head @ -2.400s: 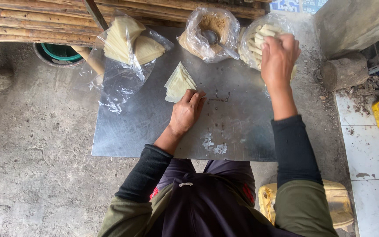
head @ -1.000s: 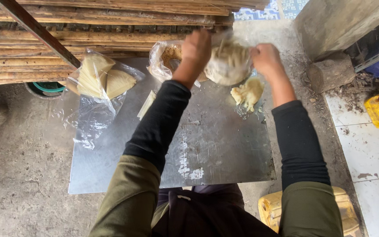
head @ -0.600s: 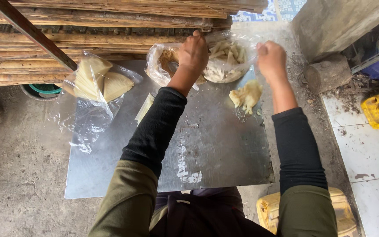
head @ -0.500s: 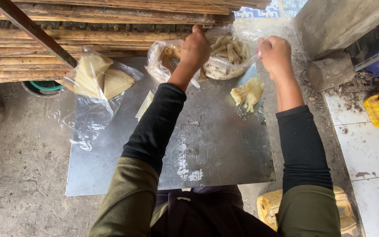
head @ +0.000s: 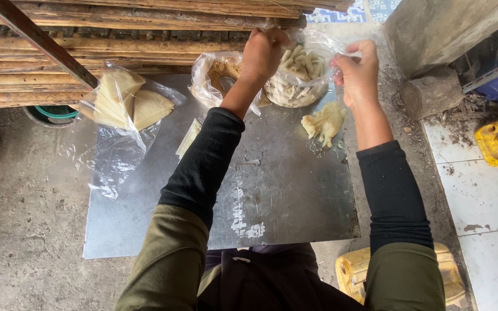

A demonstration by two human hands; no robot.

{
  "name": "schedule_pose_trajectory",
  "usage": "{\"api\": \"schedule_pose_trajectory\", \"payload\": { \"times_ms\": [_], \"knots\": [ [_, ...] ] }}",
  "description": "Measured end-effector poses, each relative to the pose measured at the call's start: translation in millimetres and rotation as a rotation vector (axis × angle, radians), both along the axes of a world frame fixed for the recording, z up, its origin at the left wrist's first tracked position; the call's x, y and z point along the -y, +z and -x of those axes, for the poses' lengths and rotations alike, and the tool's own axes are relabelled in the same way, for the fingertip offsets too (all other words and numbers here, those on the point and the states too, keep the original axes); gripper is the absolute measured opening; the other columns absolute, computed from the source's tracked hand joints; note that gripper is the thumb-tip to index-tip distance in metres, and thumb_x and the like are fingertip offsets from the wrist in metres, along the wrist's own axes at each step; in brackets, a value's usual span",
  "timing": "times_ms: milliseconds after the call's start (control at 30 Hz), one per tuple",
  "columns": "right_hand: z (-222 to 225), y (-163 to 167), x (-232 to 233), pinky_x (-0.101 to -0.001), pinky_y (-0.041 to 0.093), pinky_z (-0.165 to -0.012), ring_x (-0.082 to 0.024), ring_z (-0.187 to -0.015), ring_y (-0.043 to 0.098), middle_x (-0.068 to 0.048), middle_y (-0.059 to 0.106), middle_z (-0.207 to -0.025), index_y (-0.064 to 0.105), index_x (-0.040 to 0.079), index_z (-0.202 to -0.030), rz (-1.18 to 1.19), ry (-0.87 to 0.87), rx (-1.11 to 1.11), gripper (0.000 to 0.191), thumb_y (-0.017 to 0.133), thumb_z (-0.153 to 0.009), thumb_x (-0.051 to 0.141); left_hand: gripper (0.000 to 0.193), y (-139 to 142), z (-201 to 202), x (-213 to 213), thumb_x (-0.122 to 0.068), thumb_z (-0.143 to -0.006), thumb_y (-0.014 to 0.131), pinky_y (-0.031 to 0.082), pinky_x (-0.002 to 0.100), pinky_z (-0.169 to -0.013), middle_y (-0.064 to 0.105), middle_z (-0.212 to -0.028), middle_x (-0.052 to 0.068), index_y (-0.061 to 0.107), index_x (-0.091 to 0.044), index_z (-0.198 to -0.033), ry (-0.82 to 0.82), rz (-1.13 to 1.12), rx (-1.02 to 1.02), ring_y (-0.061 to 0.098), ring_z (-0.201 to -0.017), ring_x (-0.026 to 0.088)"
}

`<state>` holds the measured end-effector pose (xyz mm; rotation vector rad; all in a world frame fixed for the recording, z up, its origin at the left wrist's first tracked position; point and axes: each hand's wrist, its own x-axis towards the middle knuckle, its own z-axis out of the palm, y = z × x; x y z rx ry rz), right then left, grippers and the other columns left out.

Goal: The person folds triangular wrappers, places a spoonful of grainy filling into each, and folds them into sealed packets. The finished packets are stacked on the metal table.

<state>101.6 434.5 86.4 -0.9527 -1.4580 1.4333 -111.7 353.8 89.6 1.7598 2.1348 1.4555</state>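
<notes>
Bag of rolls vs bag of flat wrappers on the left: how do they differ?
The bag of rolls is held open at its mouth by the left hand and right hand; the bag of wrappers lies untouched. The rolls are a loose heap of small cylinders; the wrappers are flat, stacked wedges. Both bags are clear plastic with pale contents, on the metal sheet.

Both arms extended forward, sleeves black over olive. Left hand [head: 262, 53] raised, fingers curled shut in a pinch, wrist angled inward. Right hand [head: 357, 72] level with it, close beside, thumb and fingers also pinched closed.
</notes>
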Motion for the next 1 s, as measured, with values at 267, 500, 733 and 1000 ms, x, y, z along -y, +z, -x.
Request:
{"api": "schedule_pose_trajectory", "payload": {
  "times_ms": [267, 500, 733, 1000],
  "knots": [
    [-6, 13, 6, -0.0278, 0.045, -0.049, -0.015, -0.062, 0.064, -0.007, 0.069, -0.095, 0.045, 0.01, -0.123, -0.275, 0.017, 0.251, 0.024, 0.062, -0.105, 0.008, 0.029, 0, -10, 14, -0.004, -0.089, 0.062, 0.058, 0.044, -0.091, 0.067, -0.109, 0.017, 0.072, -0.011, -0.115, 0.048, 0.065, -0.029, 0.065, -0.106, 0.035],
    [-42, 15, 65, -0.0365, 0.053, -0.085, -0.026, -0.107, 0.057, -0.026, 0.047, -0.129, 0.037, -0.002, -0.143, -0.929, -0.165, 0.375, 0.048, 0.064, -0.107, 0.014, 0.028, 28, -7, 100, -0.014, -0.093, 0.071, 0.059, 0.041, -0.081, 0.059, -0.12, 0.021, 0.068, -0.008, -0.12, -0.034, -0.071, -0.034, 0.073, -0.089, 0.03],
    [-42, -36, 186, -0.0353, 0.053, -0.092, -0.022, -0.106, 0.06, -0.013, 0.056, -0.127, 0.052, 0.003, -0.136, -0.86, 0.164, 0.319, 0.04, 0.068, -0.103, 0.019, 0.016, 22, 17, 283, -0.014, -0.099, 0.073, 0.057, 0.039, -0.069, 0.066, -0.11, 0.017, 0.07, -0.004, -0.112, 0.149, -0.011, -0.075, 0.072, -0.081, 0.028],
    [29, -75, 253, -0.0429, 0.052, -0.095, -0.03, -0.109, 0.062, -0.012, 0.06, -0.116, 0.067, 0.006, -0.114, -1.028, 0.592, 0.477, 0.027, 0.075, -0.09, 0.016, 0.021, -75, 6, 350, -0.025, -0.089, 0.077, 0.054, 0.045, -0.065, 0.068, -0.098, 0.015, 0.073, -0.009, -0.102, 0.408, 0.167, -0.097, 0.068, -0.079, 0.035]
  ]
}}
